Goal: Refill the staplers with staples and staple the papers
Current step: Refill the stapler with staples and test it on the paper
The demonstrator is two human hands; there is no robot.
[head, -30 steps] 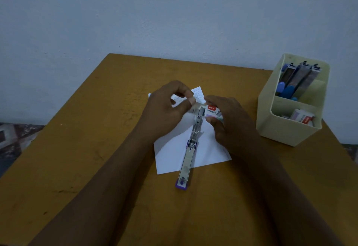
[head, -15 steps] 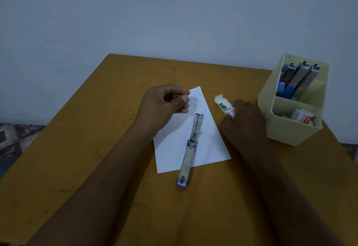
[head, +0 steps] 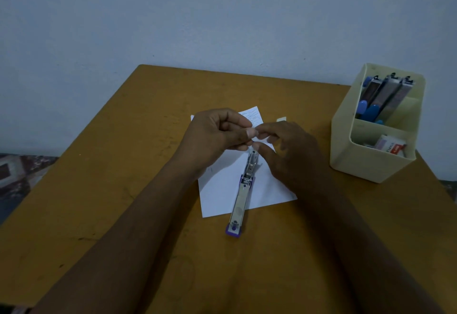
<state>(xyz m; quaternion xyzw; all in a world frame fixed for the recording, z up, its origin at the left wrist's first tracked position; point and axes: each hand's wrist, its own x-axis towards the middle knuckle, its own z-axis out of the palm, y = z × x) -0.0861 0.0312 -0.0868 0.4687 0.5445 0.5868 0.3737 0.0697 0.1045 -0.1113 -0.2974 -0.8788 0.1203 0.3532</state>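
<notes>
Lying on paper (head: 269,190), stapler (head: 241,199) tip beneath left hand (head: 215,135), right hand (head: 294,155).

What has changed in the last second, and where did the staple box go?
The right hand set the staple box down on the table right of the paper, let go, and came back to meet the left hand above the stapler's front end. Whether their fingertips pinch anything is too small to tell. Stapler, paper and organizer stayed put.
</notes>
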